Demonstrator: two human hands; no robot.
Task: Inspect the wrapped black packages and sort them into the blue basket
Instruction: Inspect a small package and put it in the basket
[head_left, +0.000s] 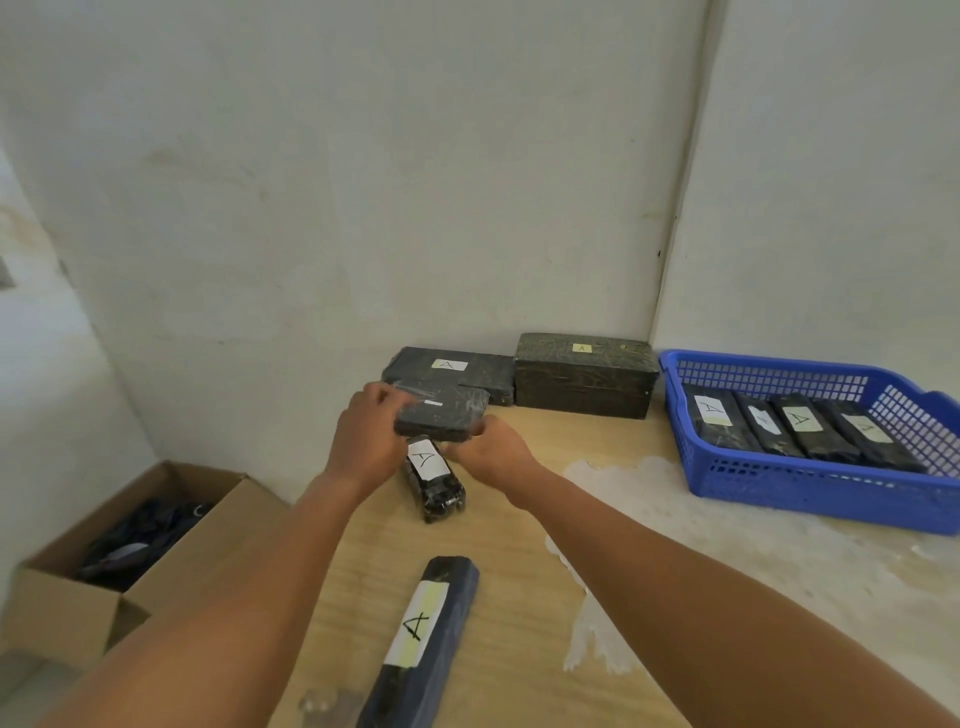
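Note:
A flat black wrapped package (441, 411) is held just above the table between both hands. My left hand (363, 441) grips its left end and my right hand (491, 451) pinches its right front corner. Below it lies a small black package (434, 480) with a white "A" label. A long black package (421, 642) with an "A" label lies near the front edge. Two bigger black packages, a flat one (457, 369) and a box-like one (584, 374), sit against the wall. The blue basket (810, 488) at the right holds several labelled black packages.
An open cardboard box (78, 608) with dark items stands on the floor at the left, below the wooden table (519, 571). White walls close in behind and to the right. Pale worn patches mark the tabletop in front of the basket.

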